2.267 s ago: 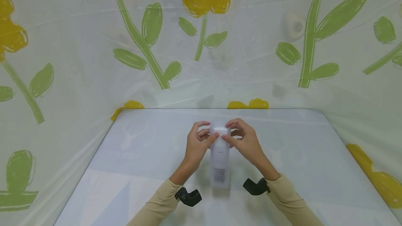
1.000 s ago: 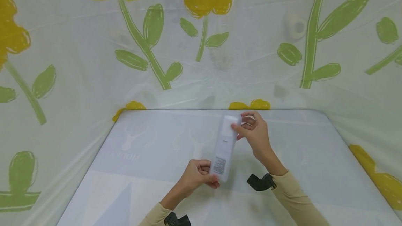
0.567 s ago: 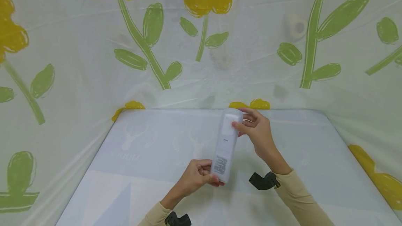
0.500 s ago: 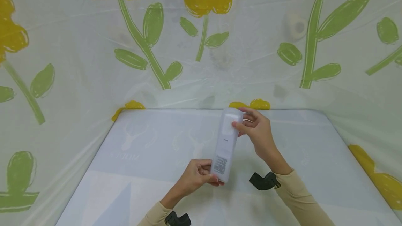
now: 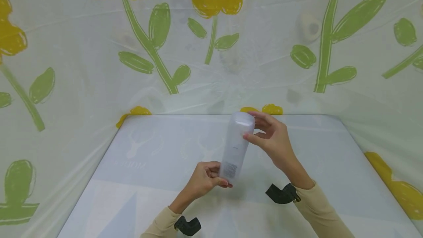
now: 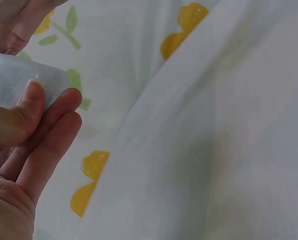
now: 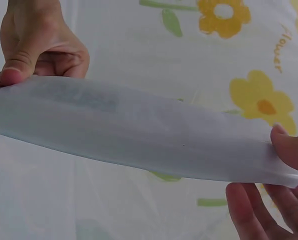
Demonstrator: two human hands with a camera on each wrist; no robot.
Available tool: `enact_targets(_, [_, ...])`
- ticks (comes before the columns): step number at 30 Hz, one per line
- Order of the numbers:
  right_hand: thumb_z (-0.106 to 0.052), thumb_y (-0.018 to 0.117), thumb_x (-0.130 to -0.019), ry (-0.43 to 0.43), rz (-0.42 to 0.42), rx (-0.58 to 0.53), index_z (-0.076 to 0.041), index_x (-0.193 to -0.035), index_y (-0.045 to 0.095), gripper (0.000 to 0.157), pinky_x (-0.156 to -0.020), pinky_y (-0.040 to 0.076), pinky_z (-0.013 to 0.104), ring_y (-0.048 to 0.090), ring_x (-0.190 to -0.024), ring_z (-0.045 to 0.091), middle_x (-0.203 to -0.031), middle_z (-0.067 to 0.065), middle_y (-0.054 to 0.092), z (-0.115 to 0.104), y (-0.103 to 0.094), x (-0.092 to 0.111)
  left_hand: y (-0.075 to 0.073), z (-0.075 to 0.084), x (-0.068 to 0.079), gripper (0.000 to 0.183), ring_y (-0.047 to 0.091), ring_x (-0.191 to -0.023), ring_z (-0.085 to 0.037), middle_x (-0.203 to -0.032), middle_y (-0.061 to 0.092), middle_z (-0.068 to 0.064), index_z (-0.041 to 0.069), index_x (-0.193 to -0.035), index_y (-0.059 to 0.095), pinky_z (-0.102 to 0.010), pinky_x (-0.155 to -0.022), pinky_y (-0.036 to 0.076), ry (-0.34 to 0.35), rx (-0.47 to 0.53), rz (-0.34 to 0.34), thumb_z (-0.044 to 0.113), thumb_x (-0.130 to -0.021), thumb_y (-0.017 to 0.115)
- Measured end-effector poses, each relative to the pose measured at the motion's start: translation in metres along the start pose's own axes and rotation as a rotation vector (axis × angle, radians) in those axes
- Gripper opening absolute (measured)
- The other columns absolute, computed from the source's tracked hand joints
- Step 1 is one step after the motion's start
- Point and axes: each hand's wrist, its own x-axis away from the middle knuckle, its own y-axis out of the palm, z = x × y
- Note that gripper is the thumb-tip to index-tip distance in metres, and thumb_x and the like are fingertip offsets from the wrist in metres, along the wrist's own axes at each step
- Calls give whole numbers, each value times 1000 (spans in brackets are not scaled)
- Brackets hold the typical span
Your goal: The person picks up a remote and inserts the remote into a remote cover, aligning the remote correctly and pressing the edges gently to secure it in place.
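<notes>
A white remote control in a frosted, translucent sleeve [image 5: 234,146] hangs above the table, tilted with its far end to the right. Its printed label and a small latch mark show blurred through the sleeve. My left hand [image 5: 204,180] pinches the near end, thumb on top and fingers below. At the far end my right hand [image 5: 271,138] grips the right edge, thumb on the upper face. In the right wrist view the sleeve [image 7: 139,130] spans between both hands, with a loose edge along its lower side. The left wrist view shows the near end [image 6: 19,80] under my thumb.
The table [image 5: 314,164] has a pale cloth with faint deer prints. Behind it hangs a white curtain [image 5: 261,65] with yellow flowers and green leaves. Black wrist cameras [image 5: 187,226] sit at both beige sleeves.
Both hands were at the far end; my left hand has shifted down to the near end. The remote control has been lifted and tilted right, and its label looks fainter through the sleeve.
</notes>
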Motion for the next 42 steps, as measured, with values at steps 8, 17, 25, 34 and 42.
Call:
enact_targets(8, [6,76,-74,-131,-37,77,-4,-122,59,53,-74,57,31,61,-97,21,-117,8,61,-10,4,11,-5,0,-6,28,70,-74,-28,-94,69,-21,-8,-107,64,-40,-68,58,11,-57,53,-10,-79,68])
enact_targets(17, [-1,74,-80,-120,-134,106,-10,-112,62,36,-51,54,32,60,-83,18,-110,4,59,-8,11,26,-12,18,-22,20,69,-76,-36,-97,68,-24,-9,-99,65,-41,-68,58,66,-132,143,-12,-80,67])
enact_targets(25, [6,65,-84,-78,-241,-40,-3,-122,60,39,-59,58,41,68,-83,27,-120,13,59,3,15,36,-17,28,-34,32,64,-98,-35,-115,58,-22,-6,-113,61,-40,-74,57,33,-186,216,-13,-81,64])
enact_targets(34, [10,57,-86,-73,-384,-249,5,-126,56,41,-85,53,33,46,-125,27,-139,29,40,16,15,49,-27,36,-50,36,48,-121,-34,-124,54,-21,-7,-112,63,-43,-99,43,123,-273,362,-20,-79,58])
enact_targets(42, [6,66,-84,-37,-341,-226,7,-122,58,39,-88,52,36,46,-125,26,-145,22,35,37,26,61,-31,27,-66,51,57,-112,-29,-135,48,-13,8,-129,54,-35,-78,55,33,-97,451,-15,-84,49])
